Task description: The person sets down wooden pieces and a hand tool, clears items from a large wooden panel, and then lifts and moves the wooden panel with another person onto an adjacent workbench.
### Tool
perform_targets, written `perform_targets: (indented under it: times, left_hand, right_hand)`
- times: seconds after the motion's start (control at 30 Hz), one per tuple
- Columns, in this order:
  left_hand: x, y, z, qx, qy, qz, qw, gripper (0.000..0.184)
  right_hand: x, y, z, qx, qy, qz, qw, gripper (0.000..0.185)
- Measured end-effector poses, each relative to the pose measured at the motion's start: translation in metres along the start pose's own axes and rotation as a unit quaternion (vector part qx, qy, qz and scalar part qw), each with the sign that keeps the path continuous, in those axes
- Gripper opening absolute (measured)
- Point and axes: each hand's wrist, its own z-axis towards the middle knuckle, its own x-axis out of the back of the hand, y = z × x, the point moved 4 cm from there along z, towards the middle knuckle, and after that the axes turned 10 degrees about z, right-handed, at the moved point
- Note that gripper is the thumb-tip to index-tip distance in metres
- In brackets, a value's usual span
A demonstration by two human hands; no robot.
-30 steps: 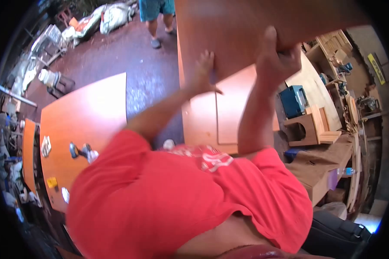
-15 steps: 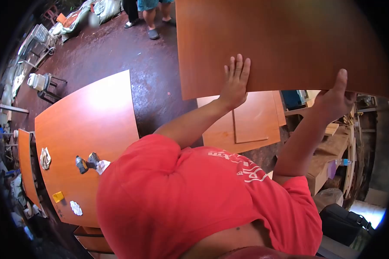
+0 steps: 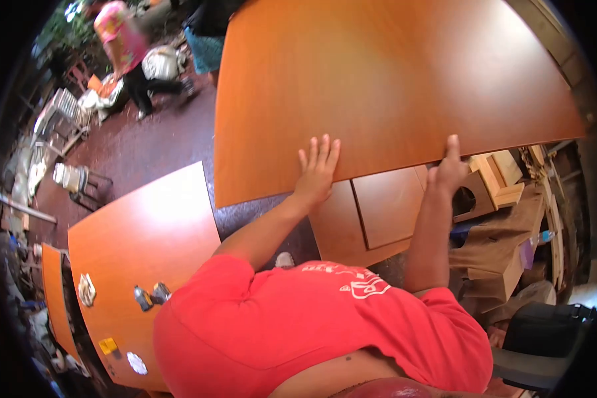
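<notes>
A large reddish-brown wooden panel (image 3: 378,86) fills the upper part of the view, its near edge slanting up to the right. My left hand (image 3: 317,174) lies at that edge with its fingers straight and spread flat on the face. Farther right, my right hand (image 3: 450,174) grips the same edge, with one digit pointing up along the face and the rest out of sight below. Beneath the raised panel rests a lower board (image 3: 335,215), with a smaller rectangular board (image 3: 391,205) on it.
To the left stands a wood-topped table (image 3: 146,232) bearing power drills (image 3: 151,296), a crumpled cloth (image 3: 86,290), a yellow item (image 3: 108,345) and a white item (image 3: 136,363). A small stool (image 3: 79,182) stands beyond. Another person (image 3: 129,53) walks at upper left. Wooden pieces and a black bag (image 3: 544,330) are at right.
The panel's near edge has shifted left and down in view, and more of its face shows. Both hands moved left and lower with it. A person in pink has come into view at upper left.
</notes>
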Motion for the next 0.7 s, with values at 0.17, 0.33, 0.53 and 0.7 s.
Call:
perform_targets:
  times: [0.17,0.33,0.53,0.7]
  left_hand:
    - [-0.059,-0.028,-0.017,0.003,-0.078,0.076,0.994,0.093]
    - [-0.111,-0.054,-0.040,-0.012,-0.116,0.130,0.985,0.088]
    - [-0.158,-0.082,-0.062,-0.027,-0.167,0.204,0.964,0.077]
    - [-0.184,-0.094,-0.081,-0.048,-0.175,0.256,0.950,0.077]
  right_hand:
    - [0.077,0.070,-0.010,-0.081,0.094,-0.001,0.992,0.033]
    - [0.162,0.154,-0.033,-0.204,0.192,0.011,0.960,0.036]
    - [0.217,0.215,-0.070,-0.260,0.256,0.074,0.928,0.036]
    - [0.253,0.247,-0.094,-0.309,0.290,0.082,0.902,0.032]
